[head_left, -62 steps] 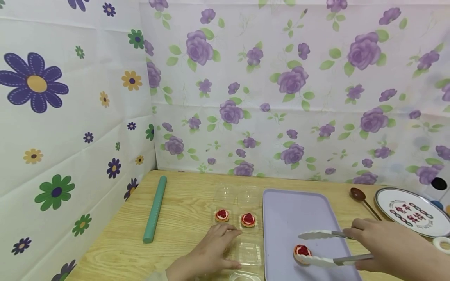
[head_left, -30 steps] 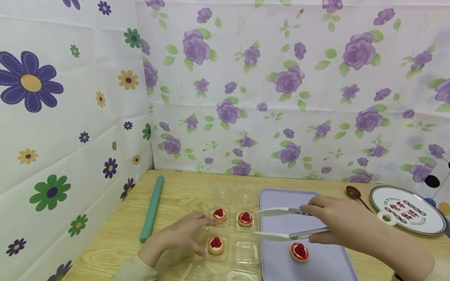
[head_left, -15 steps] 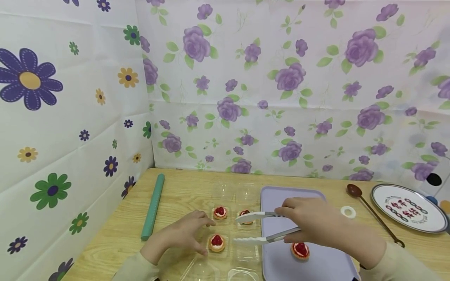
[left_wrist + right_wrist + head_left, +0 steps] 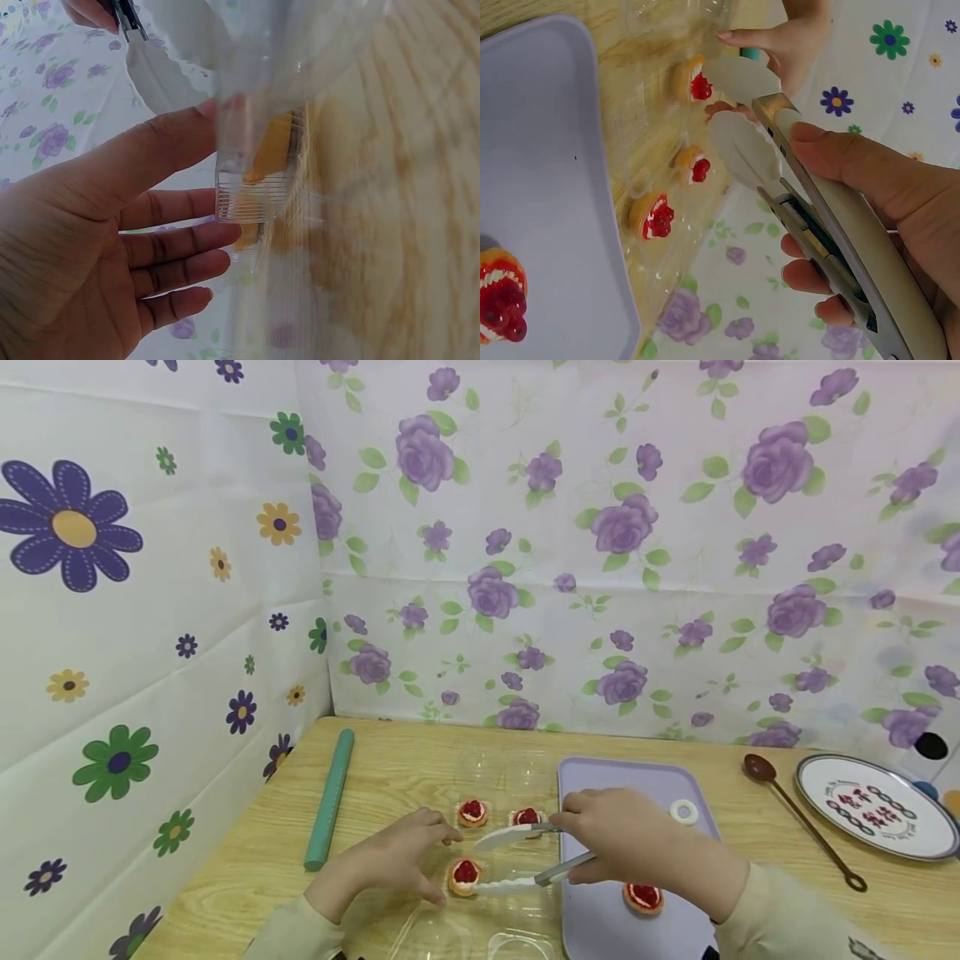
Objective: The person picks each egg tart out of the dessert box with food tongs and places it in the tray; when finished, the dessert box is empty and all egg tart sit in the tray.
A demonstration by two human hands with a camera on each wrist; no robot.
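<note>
My right hand (image 4: 626, 833) grips a pair of tongs (image 4: 821, 225) with white scalloped tips, their arms apart. One tip overlaps the front-left berry tart (image 4: 464, 877) in the head view; the other is over the gap between the rows. This tart and two more, the back-left tart (image 4: 472, 813) and back-right tart (image 4: 527, 817), sit in a clear plastic container (image 4: 527, 906). My left hand (image 4: 397, 860) is at the container's left side, thumb and fingers spread, fingertips right at its ridged wall (image 4: 251, 199). Another tart (image 4: 643, 897) lies on the lilac tray (image 4: 637, 770).
A green rolling pin (image 4: 330, 802) lies on the wooden table at left. Right of the tray are a brown wooden spoon (image 4: 802, 818) and a white plate (image 4: 877, 806) with red lettering. A white ring (image 4: 683, 812) shows behind my right hand.
My right hand has carried the tongs left from the tart on the tray to over the container. My left hand has drawn back left, uncovering the front-left tart.
</note>
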